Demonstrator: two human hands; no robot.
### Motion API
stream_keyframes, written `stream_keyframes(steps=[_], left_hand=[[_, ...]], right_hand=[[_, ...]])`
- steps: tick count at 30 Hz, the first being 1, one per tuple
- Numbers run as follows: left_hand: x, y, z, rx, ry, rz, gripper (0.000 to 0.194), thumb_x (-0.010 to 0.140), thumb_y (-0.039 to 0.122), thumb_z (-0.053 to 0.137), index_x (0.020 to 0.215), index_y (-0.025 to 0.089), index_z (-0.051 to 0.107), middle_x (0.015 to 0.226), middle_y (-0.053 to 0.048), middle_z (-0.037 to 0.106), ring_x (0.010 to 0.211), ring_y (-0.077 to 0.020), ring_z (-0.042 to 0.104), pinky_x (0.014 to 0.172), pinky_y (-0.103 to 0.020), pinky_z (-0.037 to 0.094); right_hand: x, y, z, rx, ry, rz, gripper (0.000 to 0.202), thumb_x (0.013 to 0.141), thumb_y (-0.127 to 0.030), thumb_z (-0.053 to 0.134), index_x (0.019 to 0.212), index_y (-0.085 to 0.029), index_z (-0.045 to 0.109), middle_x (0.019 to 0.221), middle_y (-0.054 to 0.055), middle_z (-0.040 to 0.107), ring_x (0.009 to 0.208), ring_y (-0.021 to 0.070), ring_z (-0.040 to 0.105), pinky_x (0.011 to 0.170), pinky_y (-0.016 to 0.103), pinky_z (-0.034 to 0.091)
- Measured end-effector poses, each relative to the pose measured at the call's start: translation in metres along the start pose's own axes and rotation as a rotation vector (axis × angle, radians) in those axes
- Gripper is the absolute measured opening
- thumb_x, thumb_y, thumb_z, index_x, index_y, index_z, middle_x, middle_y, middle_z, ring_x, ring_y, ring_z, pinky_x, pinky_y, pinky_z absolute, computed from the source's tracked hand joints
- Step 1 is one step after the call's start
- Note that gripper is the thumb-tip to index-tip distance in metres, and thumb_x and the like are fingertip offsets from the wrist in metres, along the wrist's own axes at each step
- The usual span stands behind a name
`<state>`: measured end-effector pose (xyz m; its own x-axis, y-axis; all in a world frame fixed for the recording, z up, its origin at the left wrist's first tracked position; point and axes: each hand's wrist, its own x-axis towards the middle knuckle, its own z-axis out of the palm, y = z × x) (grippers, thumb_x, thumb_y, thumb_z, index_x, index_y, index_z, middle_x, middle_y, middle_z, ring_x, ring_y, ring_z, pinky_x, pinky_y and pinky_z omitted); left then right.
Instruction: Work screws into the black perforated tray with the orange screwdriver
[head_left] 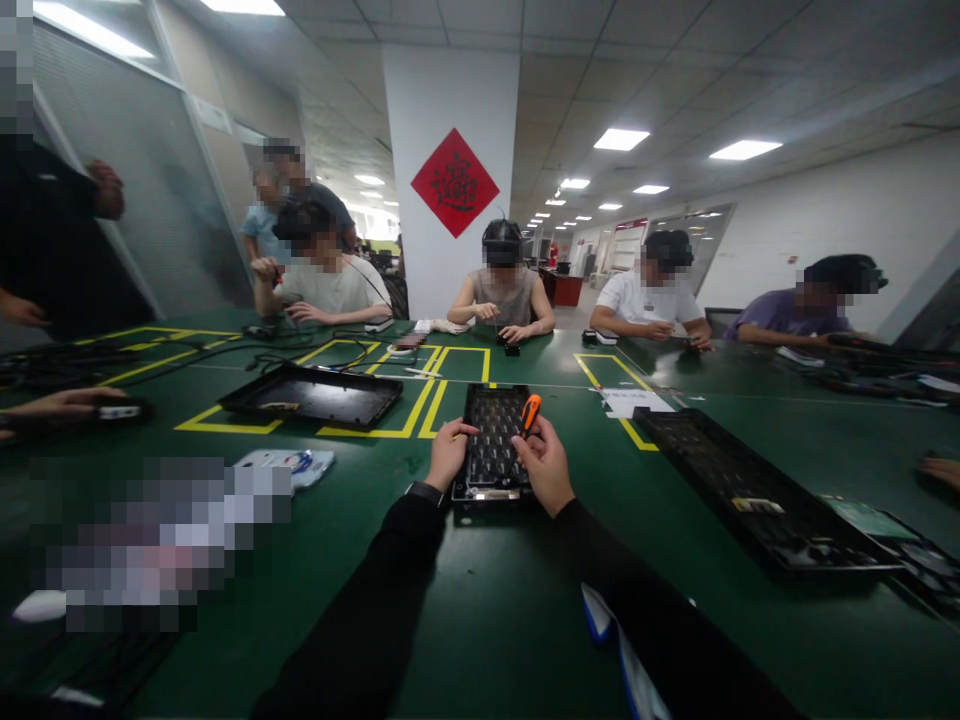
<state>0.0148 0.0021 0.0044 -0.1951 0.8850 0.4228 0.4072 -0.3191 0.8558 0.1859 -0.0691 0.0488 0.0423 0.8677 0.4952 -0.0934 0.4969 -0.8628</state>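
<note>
A black rectangular case [491,450] with rows of small cells inside lies on the green table in front of me. My left hand [450,455] grips its left edge, the thumb resting over the rim. My right hand [546,465] is closed around a screwdriver with an orange and black handle [532,412], held upright over the right side of the case. The screwdriver's tip is too small to make out among the dark cells.
Black trays lie at the left [322,395] and right [757,500]. Yellow tape marks the green table [495,600]. Cables [217,350] run at the back left. Several people sit across the table. Another person's hand [67,405] holds a dark object at the left.
</note>
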Motion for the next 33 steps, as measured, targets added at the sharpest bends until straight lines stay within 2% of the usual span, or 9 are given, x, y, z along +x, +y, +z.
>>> stream_keyframes(steps=[5, 12, 17, 23, 29, 33], left_hand=[[0.0004, -0.0002, -0.0003, 0.002, -0.002, -0.003, 0.028, 0.066, 0.007, 0.043, 0.075, 0.017, 0.068, 0.111, -0.005, 0.058, 0.109, -0.0196, 0.048, 0.100, -0.034, 0.030], [-0.0007, 0.0002, -0.0003, -0.028, 0.003, 0.008, 0.029, 0.066, 0.007, 0.042, 0.075, 0.016, 0.068, 0.109, -0.006, 0.059, 0.109, -0.0192, 0.048, 0.100, -0.033, 0.030], [0.0004, -0.0028, 0.0008, -0.031, 0.003, 0.012, 0.028, 0.067, 0.008, 0.042, 0.075, 0.016, 0.068, 0.109, -0.007, 0.059, 0.110, -0.0193, 0.048, 0.100, -0.034, 0.030], [0.0014, -0.0064, 0.0020, -0.022, 0.009, 0.013, 0.027, 0.066, 0.009, 0.043, 0.075, 0.017, 0.068, 0.109, -0.005, 0.059, 0.109, -0.0193, 0.048, 0.100, -0.034, 0.031], [0.0016, -0.0069, 0.0017, -0.002, 0.004, 0.021, 0.028, 0.066, 0.009, 0.043, 0.075, 0.017, 0.068, 0.109, -0.006, 0.059, 0.109, -0.0195, 0.048, 0.100, -0.034, 0.031], [0.0027, -0.0081, 0.0022, -0.006, 0.004, 0.017, 0.028, 0.066, 0.010, 0.043, 0.075, 0.017, 0.068, 0.110, -0.006, 0.058, 0.109, -0.0196, 0.049, 0.099, -0.034, 0.031]], right_hand=[[-0.0005, -0.0029, 0.0001, 0.033, -0.019, 0.013, 0.044, 0.078, -0.028, 0.051, 0.121, -0.023, 0.040, 0.096, 0.004, 0.056, 0.053, 0.0058, 0.047, 0.046, 0.020, 0.040], [-0.0014, -0.0031, 0.0014, 0.022, -0.036, 0.015, 0.036, 0.078, -0.029, 0.052, 0.113, -0.021, 0.045, 0.093, 0.003, 0.056, 0.055, 0.0062, 0.048, 0.048, 0.019, 0.041], [-0.0006, -0.0018, 0.0015, -0.035, -0.013, -0.018, 0.040, 0.073, -0.029, 0.059, 0.111, -0.022, 0.046, 0.090, 0.001, 0.050, 0.058, 0.0067, 0.047, 0.050, 0.019, 0.042], [0.0000, -0.0025, -0.0007, -0.118, 0.008, -0.113, 0.031, 0.073, -0.027, 0.060, 0.103, -0.021, 0.053, 0.083, -0.001, 0.041, 0.057, 0.0056, 0.042, 0.050, 0.018, 0.039], [0.0009, 0.0031, -0.0016, -0.051, 0.007, -0.038, 0.050, 0.073, -0.028, 0.059, 0.120, -0.023, 0.043, 0.089, 0.001, 0.047, 0.056, 0.0054, 0.044, 0.050, 0.020, 0.040], [0.0005, 0.0030, -0.0010, -0.025, -0.013, -0.006, 0.054, 0.073, -0.029, 0.058, 0.124, -0.023, 0.040, 0.092, 0.002, 0.052, 0.057, 0.0063, 0.047, 0.051, 0.021, 0.042]])
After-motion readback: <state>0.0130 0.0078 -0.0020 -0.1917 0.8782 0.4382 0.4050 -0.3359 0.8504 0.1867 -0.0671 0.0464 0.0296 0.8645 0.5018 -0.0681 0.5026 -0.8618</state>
